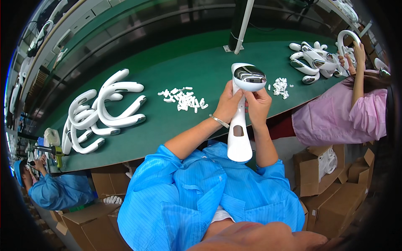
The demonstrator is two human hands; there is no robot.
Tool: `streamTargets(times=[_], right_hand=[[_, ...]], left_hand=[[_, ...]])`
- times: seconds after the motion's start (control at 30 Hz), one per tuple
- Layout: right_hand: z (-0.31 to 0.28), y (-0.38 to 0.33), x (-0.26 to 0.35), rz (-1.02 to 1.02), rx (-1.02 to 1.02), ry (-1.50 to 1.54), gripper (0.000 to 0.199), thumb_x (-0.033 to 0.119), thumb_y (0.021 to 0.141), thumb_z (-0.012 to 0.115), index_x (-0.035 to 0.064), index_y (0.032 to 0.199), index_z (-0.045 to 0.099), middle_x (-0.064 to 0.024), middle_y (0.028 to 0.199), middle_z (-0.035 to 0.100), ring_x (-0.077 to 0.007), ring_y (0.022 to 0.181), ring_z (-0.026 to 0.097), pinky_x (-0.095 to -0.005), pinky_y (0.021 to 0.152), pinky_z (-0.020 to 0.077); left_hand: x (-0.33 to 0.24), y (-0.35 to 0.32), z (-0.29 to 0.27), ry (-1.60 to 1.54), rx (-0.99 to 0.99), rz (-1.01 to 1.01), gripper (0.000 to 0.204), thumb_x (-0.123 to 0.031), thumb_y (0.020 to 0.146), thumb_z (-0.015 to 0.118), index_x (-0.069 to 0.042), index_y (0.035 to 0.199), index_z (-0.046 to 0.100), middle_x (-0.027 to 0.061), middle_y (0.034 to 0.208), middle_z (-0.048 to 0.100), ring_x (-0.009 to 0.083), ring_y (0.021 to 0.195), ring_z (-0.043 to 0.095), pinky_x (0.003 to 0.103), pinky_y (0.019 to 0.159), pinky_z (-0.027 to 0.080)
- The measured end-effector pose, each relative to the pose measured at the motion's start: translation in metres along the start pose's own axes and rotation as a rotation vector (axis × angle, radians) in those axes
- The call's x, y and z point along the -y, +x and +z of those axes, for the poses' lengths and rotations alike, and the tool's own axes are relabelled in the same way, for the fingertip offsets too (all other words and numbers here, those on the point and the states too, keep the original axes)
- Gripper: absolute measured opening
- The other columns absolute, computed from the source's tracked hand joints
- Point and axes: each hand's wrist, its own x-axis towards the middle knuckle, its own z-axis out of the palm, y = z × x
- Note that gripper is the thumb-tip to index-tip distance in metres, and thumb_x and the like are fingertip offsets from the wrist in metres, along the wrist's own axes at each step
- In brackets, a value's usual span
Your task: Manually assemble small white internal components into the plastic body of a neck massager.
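Note:
A white, curved neck massager with a mirror-like metal pad at its upper end is held over the near edge of the green table. My left hand is closed round its left side. On the other side my right hand grips it just below the shiny pad, fingers bent against the body. Whether a small part is pinched between my fingers is hidden. Left of my hands lies a scatter of small white plastic pieces. A smaller heap of white bits lies to the right.
White U-shaped massagers are piled on the table at left. More massagers lie at right, where a co-worker in pink holds one. A blue-clad co-worker is at far left. Cardboard boxes stand below; a post rises behind.

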Motion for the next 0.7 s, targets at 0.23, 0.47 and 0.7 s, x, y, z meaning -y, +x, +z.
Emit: streamTargets(times=[0.23, 0.47, 0.7], right_hand=[[-0.009, 0.007, 0.009, 0.022, 0.104, -0.044, 0.005, -0.005, 0.079, 0.062, -0.003, 0.082, 0.064, -0.0001, 0.084, 0.055, -0.0023, 0.063, 0.049, -0.0158, 0.047, 0.0372], [-0.029, 0.012, 0.001, -0.096, 0.123, -0.103, 0.025, 0.01, 0.084, 0.058, -0.0017, 0.107, 0.059, -0.0049, 0.093, 0.063, -0.0086, 0.082, 0.058, -0.0229, 0.073, 0.0483], [-0.036, 0.012, -0.004, -0.007, 0.201, -0.017, 0.021, 0.016, 0.085, 0.059, -0.0008, 0.098, 0.06, -0.0054, 0.086, 0.066, -0.0095, 0.073, 0.062, -0.0236, 0.062, 0.0519]], left_hand=[[-0.002, -0.004, -0.003, -0.153, 0.02, -0.107, 0.028, -0.021, 0.095, 0.045, -0.009, 0.119, 0.039, 0.0057, 0.089, 0.053, 0.0128, 0.062, 0.058, 0.029, 0.049, 0.053], [-0.001, -0.007, 0.003, 0.201, -0.007, 0.251, 0.033, -0.031, 0.095, 0.048, -0.004, 0.114, 0.046, 0.0052, 0.087, 0.058, 0.012, 0.067, 0.061, 0.024, 0.053, 0.051], [-0.002, -0.005, 0.001, 0.323, 0.026, 0.385, 0.026, -0.023, 0.095, 0.05, 0.001, 0.105, 0.051, 0.0076, 0.084, 0.062, 0.0114, 0.067, 0.063, 0.025, 0.058, 0.053]])
